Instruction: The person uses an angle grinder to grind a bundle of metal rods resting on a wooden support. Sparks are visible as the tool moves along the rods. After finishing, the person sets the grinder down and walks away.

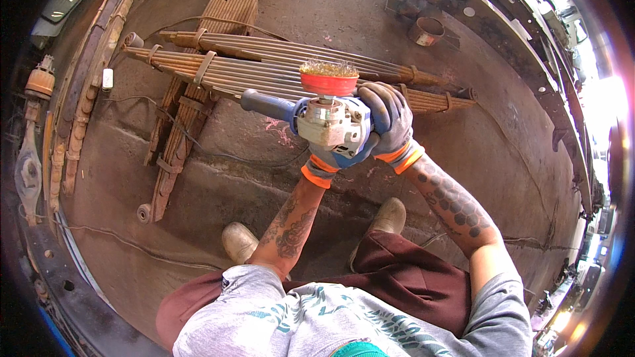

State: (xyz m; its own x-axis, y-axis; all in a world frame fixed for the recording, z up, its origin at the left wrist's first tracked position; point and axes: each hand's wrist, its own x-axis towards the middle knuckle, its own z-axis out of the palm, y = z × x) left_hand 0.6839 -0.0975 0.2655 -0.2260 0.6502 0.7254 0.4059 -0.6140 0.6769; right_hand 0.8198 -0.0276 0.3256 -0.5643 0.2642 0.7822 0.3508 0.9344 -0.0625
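Observation:
Both my gloved hands are closed round the rear body of an angle grinder (327,125). My left hand (345,157) grips it from below, its fingers mostly hidden behind the tool. Over the right side wraps my right hand (391,116). The gloves are grey with orange cuffs. A red wire cup brush (329,79) is mounted on the grinder, bristles facing away from me. Its blue side handle (268,104) sticks out to the left, ungripped. Beyond the brush, rusty leaf springs (238,73) lie across other leaf springs (182,139); whether the bristles touch them I cannot tell.
More leaf springs (89,92) lie along the left, near an axle-like metal part (30,158). A long drilled steel beam (516,46) runs along the right. A short rusty pipe piece (426,31) stands beside it. A cable (142,251) trails over the stained floor.

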